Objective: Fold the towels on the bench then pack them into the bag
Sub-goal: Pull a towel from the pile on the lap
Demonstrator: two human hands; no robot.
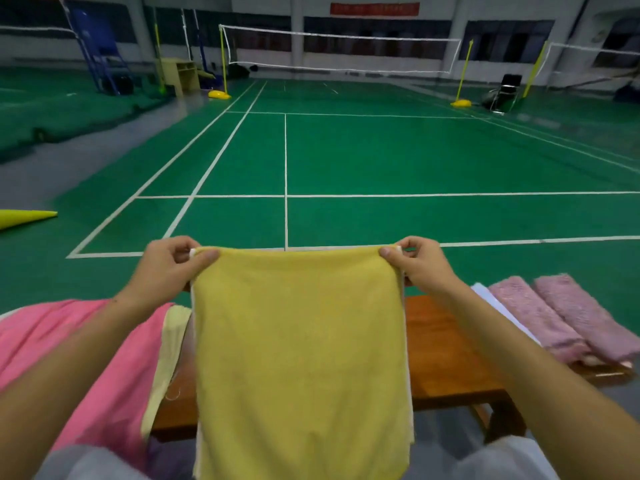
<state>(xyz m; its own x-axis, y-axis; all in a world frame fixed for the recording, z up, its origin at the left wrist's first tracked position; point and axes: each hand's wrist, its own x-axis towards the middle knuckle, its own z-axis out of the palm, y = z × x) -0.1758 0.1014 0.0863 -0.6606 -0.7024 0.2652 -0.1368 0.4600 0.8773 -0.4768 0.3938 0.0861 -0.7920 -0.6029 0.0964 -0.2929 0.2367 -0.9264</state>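
2 bare forearms [540,362], no sleeves; light grey trousers [498,459] at the knees.

No text can be read anywhere here. A red banner [374,9] hangs high on the far wall above the windows, and it carries a line of pale characters (too blurred and small to make out). The yellow towel [301,358], the pink towels and the wooden bench [446,355] show no label, brand or number.
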